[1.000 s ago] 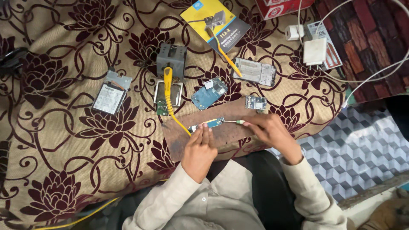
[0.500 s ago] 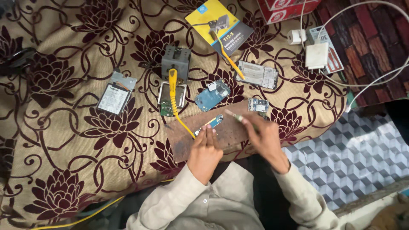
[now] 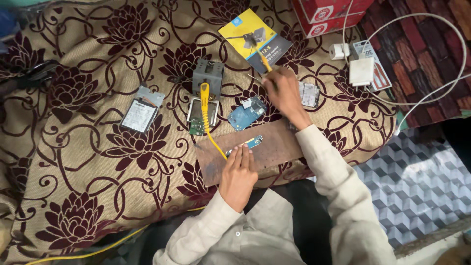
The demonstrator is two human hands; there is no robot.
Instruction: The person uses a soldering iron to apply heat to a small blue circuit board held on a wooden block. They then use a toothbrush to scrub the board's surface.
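A tan cloth with a maroon flower-and-scroll pattern (image 3: 98, 162) covers the work surface. Right of it lies a grey cube-patterned floor (image 3: 417, 186); above that floor, a dark red brick-patterned covering (image 3: 422, 54).

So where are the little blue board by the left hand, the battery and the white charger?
Blue board (image 3: 245, 144): head view, middle of the strip.
Battery (image 3: 140, 114): head view, centre of its label face.
White charger (image 3: 361, 71): head view, middle of its top face.
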